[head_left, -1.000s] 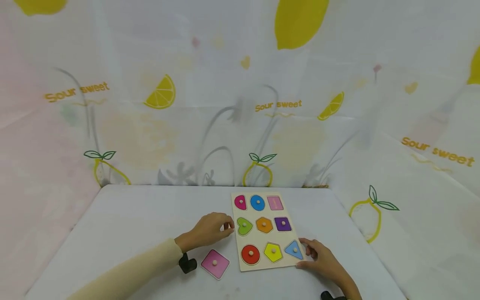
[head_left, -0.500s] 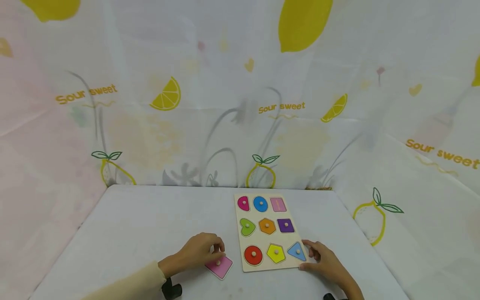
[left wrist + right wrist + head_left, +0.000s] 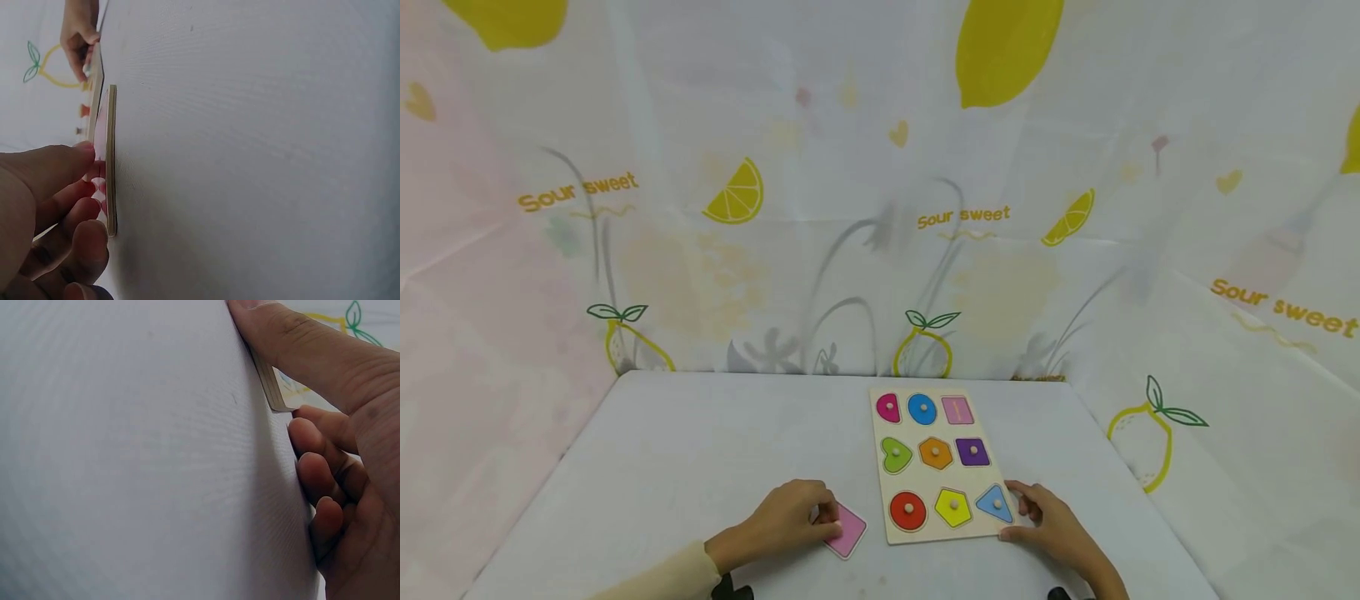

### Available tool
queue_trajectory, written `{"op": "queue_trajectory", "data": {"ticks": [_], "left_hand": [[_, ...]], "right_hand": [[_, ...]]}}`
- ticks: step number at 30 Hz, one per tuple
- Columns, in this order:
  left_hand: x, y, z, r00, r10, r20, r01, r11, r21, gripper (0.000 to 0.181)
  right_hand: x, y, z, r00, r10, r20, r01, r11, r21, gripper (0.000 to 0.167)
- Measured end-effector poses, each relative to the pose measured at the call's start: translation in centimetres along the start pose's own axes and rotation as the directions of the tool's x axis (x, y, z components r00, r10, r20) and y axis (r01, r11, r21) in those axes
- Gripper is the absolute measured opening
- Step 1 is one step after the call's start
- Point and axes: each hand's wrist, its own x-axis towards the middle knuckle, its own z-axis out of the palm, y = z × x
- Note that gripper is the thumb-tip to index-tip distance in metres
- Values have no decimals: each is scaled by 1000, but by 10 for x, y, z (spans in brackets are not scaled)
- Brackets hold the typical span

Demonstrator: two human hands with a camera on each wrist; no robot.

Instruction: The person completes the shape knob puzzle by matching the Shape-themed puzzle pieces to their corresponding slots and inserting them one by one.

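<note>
A pink square puzzle piece [image 3: 850, 531] lies flat on the table, left of the wooden puzzle board [image 3: 917, 483]. My left hand [image 3: 790, 517] pinches it around its knob, which the fingers mostly hide; in the left wrist view the piece [image 3: 111, 162] shows edge-on beside the thumb and curled fingers. At the board's near right corner, my right hand [image 3: 1048, 527] grips the edge between thumb and fingers, next to the blue triangle [image 3: 995, 503]. The right wrist view shows that board corner [image 3: 270, 381] beneath the thumb. The board's far right recess [image 3: 957, 410] is pink and holds no knobbed piece.
Other knobbed pieces sit in the board, among them a red circle [image 3: 907, 511], a yellow pentagon [image 3: 953, 507] and a purple square [image 3: 973, 452]. The white table [image 3: 715, 442] ends at a lemon-printed cloth backdrop [image 3: 820, 275].
My left hand has moved from beside the board's left edge, back and left, down onto the pink square piece, and its fingers have closed at the knob. My right hand stays at the board's corner.
</note>
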Motion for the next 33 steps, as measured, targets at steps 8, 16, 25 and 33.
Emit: {"op": "queue_trajectory", "data": {"ticks": [8, 16, 25, 33], "left_hand": [[1, 2, -1, 1000, -18, 13, 18, 1000, -10, 18], [3, 2, 2, 1000, -6, 6, 6, 999, 43, 15], [5, 3, -4, 1000, 6, 30, -8, 997, 80, 9], [4, -1, -1, 999, -34, 16, 33, 997, 63, 14]], "right_hand": [[0, 2, 0, 1000, -3, 4, 3, 1000, 3, 85], [2, 0, 0, 1000, 14, -11, -14, 1000, -6, 86], [-1, -1, -1, 1000, 0, 16, -1, 999, 47, 84], [0, -3, -1, 1000, 19, 11, -19, 999, 34, 86]]}}
